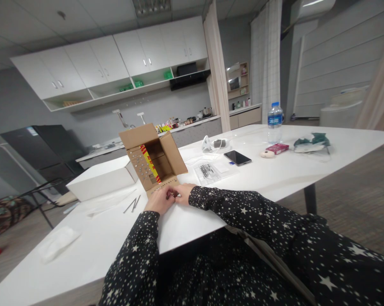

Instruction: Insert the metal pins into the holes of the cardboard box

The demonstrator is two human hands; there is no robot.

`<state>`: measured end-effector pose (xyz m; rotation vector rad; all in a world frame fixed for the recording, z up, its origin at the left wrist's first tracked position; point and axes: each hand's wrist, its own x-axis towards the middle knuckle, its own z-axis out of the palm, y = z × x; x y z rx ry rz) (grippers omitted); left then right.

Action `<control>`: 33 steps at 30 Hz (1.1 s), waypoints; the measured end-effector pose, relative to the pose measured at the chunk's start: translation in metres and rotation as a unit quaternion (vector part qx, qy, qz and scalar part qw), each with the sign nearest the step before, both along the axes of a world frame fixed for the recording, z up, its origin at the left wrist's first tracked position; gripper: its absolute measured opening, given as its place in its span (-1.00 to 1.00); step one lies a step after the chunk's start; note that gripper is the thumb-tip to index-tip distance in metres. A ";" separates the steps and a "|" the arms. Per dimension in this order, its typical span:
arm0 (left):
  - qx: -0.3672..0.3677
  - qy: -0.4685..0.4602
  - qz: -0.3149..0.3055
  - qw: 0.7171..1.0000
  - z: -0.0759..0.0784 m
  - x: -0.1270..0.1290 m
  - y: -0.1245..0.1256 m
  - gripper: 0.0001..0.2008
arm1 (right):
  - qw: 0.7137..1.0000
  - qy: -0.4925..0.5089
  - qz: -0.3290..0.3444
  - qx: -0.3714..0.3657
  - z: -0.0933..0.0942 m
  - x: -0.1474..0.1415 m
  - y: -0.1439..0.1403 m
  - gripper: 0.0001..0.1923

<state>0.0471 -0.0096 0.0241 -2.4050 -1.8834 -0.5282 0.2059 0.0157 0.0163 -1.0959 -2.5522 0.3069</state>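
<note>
An open cardboard box (173,155) stands on the white table in front of me, its flaps spread. Rows of small round silvery dots cover its left flap (137,165) and its near flap (166,184). A yellow and red tape strip (151,165) runs along one edge of the opening. Right at the near flap, my left hand (159,200) and my right hand (183,194) meet with fingers curled and fingertips pinched together. What lies between the fingertips is too small and hidden to make out. Two metal tools, perhaps tweezers (135,204), lie left of my left hand.
A long white box (99,179) stands to the left, with crumpled white plastic (60,243) nearer. Rightward lie a clear plastic bag (211,172), a phone (238,157), a pink pack (277,148), a water bottle (275,124) and a green-and-white bundle (312,143). The table edge is close to me.
</note>
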 end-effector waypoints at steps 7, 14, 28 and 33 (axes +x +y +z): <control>0.073 -0.034 -0.016 0.997 -0.003 -0.003 0.003 -0.84 | 1.000 -0.013 0.000 -0.001 0.003 0.000 -0.002 -0.71; 0.169 -0.080 -0.032 0.982 -0.002 -0.004 0.002 -0.88 | 0.999 -0.028 -0.031 -0.013 0.008 -0.001 -0.006 -0.70; 0.207 -0.101 -0.012 0.973 0.000 -0.006 0.003 -0.85 | 0.999 -0.033 -0.038 -0.003 0.007 -0.002 -0.006 -0.71; 0.201 -0.104 0.000 0.974 -0.002 -0.006 0.004 -0.85 | 0.999 -0.031 -0.037 -0.002 0.006 -0.001 -0.006 -0.71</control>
